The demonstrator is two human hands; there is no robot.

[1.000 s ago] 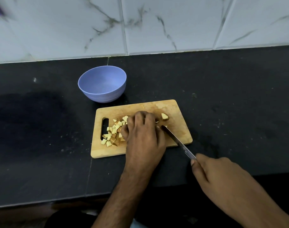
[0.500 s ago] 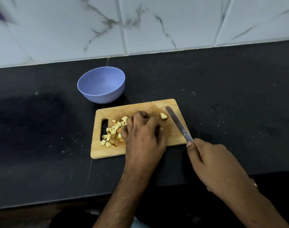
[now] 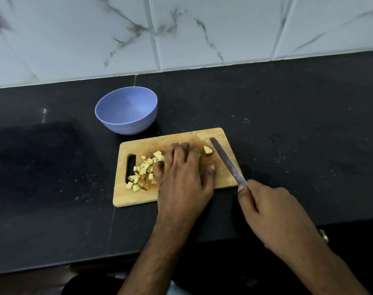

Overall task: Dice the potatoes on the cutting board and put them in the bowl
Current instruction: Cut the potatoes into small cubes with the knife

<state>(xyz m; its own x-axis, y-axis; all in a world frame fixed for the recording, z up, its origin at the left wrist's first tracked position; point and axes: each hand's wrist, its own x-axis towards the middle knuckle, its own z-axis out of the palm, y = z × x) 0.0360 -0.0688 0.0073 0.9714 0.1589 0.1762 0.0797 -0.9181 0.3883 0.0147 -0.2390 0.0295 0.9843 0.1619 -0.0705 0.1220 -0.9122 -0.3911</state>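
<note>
Head view is showing a wooden board (image 3: 221,137) lying on a dark counter (image 3: 298,124), with a blue bowl (image 3: 126,111) standing just beyond its far left corner, apart from it and holding nothing visible. The left hand (image 3: 181,179) is resting palm-down on the middle of the board, fingers curled forward; whether they are holding anything underneath cannot be told. Diced potato (image 3: 142,171) is lying in a loose heap by the board's handle slot, touching the thumb side of that hand. One larger potato piece (image 3: 207,150) is sitting just beyond the fingertips, near the knife (image 3: 226,159). The right hand (image 3: 272,211) is gripping the knife's handle off the board's near right corner, the blade slanting over the board's right side, tip pointing away.
</note>
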